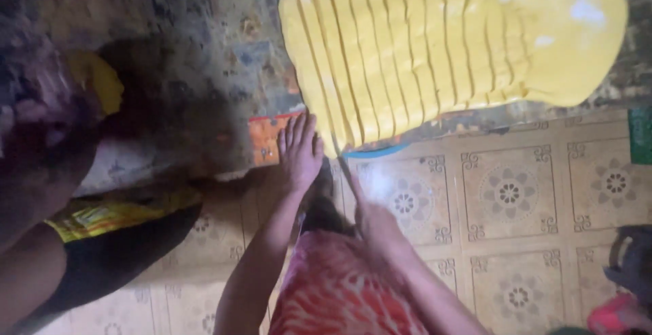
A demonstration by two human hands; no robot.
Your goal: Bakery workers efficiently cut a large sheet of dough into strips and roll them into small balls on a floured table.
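My left hand (300,150) lies flat, fingers spread, steadying the near end of the yellow slab (448,43) on the dark patterned mat (204,70) over the tiled floor (516,192). My right hand (375,225) is closed on a knife (348,175), its blade at the slab's end beside the cut strips. I judge it best to match the existing strip width, keep the blade straight, and hold my left fingertips clear of the edge.

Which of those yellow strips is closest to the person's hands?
The outermost strip at the left end of the yellow sheet. Its lower end comes down beside the left hand, while the other strips lie further right.
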